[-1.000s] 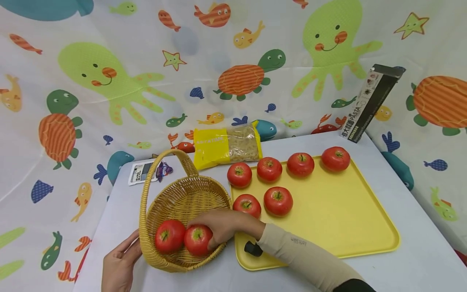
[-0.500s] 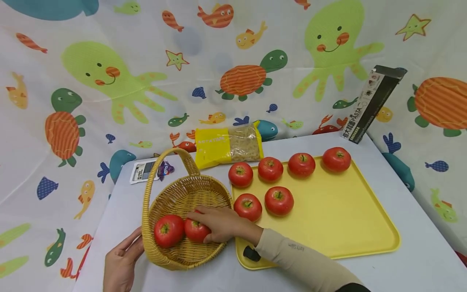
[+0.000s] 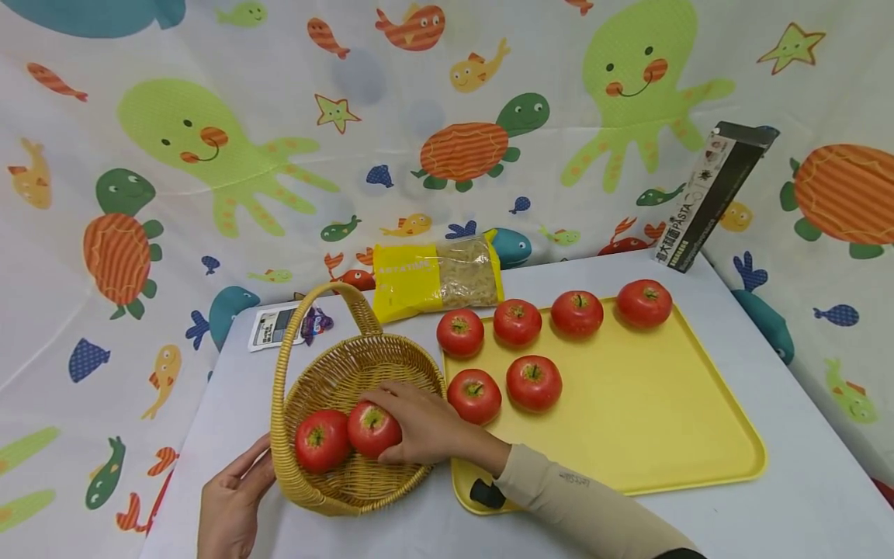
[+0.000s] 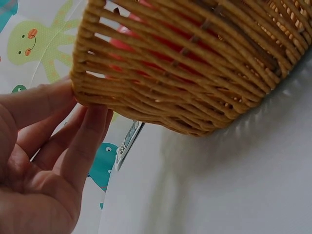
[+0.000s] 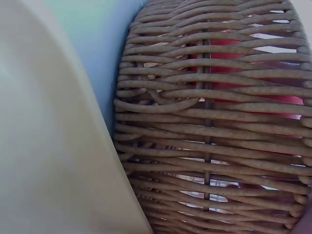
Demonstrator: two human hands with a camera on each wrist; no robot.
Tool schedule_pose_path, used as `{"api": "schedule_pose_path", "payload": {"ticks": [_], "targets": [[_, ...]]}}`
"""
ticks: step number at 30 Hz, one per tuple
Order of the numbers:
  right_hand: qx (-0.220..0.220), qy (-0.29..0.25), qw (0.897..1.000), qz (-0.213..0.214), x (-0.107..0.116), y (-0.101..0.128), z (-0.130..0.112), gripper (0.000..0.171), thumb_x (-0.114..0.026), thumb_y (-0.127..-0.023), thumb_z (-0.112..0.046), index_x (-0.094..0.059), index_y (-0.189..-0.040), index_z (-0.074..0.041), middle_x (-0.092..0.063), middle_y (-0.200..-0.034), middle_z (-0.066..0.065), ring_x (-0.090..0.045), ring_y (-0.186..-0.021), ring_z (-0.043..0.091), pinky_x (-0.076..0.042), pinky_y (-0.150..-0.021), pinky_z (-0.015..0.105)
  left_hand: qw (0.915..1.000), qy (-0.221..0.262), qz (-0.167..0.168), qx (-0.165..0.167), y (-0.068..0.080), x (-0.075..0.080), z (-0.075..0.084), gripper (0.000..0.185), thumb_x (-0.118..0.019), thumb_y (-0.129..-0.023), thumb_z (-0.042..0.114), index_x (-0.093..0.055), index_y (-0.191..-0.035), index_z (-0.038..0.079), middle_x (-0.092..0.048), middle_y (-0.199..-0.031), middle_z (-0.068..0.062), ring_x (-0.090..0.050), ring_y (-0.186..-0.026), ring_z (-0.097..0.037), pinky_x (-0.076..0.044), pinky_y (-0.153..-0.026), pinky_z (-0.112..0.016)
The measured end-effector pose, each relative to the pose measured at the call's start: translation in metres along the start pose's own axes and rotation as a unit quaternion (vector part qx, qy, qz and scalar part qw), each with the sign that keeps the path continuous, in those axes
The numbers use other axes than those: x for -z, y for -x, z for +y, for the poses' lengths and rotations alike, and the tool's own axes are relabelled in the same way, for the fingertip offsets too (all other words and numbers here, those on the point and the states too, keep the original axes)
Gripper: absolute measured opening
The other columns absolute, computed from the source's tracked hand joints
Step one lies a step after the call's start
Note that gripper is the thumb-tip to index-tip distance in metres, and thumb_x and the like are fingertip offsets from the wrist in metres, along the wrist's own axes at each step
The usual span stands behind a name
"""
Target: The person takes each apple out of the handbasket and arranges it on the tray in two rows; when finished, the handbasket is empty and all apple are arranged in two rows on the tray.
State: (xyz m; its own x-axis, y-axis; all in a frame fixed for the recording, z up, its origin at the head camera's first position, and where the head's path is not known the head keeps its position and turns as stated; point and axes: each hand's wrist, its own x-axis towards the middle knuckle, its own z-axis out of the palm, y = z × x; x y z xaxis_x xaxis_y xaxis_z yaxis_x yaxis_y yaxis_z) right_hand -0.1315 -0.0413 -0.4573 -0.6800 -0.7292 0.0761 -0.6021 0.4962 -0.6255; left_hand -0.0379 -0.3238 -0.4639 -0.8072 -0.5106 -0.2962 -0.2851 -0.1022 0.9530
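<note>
Left hand [image 3: 226,508] lies open; right hand [image 3: 419,427] curled in a grip.

"PASTA" printed in white capitals, beside Chinese characters too small to read, on tall black cardboard box [image 3: 712,196]; faint, illegible lettering on yellow plastic noodle bag [image 3: 436,279]; tiny unreadable print on beige sleeve [image 3: 574,481].

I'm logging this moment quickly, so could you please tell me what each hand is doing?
Left hand: open, straight fingers touching the woven wicker basket.
Right hand: curled around a round red tomato inside the basket.
</note>
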Motion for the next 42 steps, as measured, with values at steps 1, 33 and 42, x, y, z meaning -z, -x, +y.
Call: {"api": "schedule_pose_path", "payload": {"ticks": [1,33,42], "targets": [[0.002,-0.013,1.000,0.007,0.000,0.000,0.001,0.083,-0.086,-0.083,-0.040,-0.043,-0.154,-0.030,-0.044,-0.152,0.001,-0.046,-0.137,0.019,-0.049,-0.105,0.044,1.0000,-0.001,0.001,0.002,0.000,0.000,0.000,0.034,-0.075,-0.089,-0.005,-0.079,-0.109,0.023,-0.075,-0.098,0.013,-0.072,-0.094,-0.002,-0.061,-0.076,-0.021],[-0.073,-0.126,0.947,0.287,0.121,0.112,0.056,0.086,-0.091,-0.075,-0.007,-0.048,-0.149,-0.017,-0.049,-0.146,0.006,-0.051,-0.128,0.027,-0.057,-0.098,0.047,0.9999,-0.005,0.000,0.015,-0.002,0.003,0.000,0.038,-0.075,-0.090,-0.004,-0.076,-0.092,0.033,-0.075,-0.094,0.014,-0.071,-0.092,0.001,-0.060,-0.077,-0.020],[-0.207,-0.083,0.919,0.325,0.135,0.181,0.101,0.087,-0.089,-0.080,-0.011,-0.042,-0.153,-0.008,-0.048,-0.145,0.020,-0.048,-0.127,0.040,-0.054,-0.087,0.018,0.9999,0.006,-0.009,0.005,-0.003,0.004,-0.002,0.036,-0.075,-0.090,-0.005,-0.078,-0.094,0.031,-0.075,-0.095,0.013,-0.072,-0.092,0.000,-0.060,-0.075,-0.020]]}}
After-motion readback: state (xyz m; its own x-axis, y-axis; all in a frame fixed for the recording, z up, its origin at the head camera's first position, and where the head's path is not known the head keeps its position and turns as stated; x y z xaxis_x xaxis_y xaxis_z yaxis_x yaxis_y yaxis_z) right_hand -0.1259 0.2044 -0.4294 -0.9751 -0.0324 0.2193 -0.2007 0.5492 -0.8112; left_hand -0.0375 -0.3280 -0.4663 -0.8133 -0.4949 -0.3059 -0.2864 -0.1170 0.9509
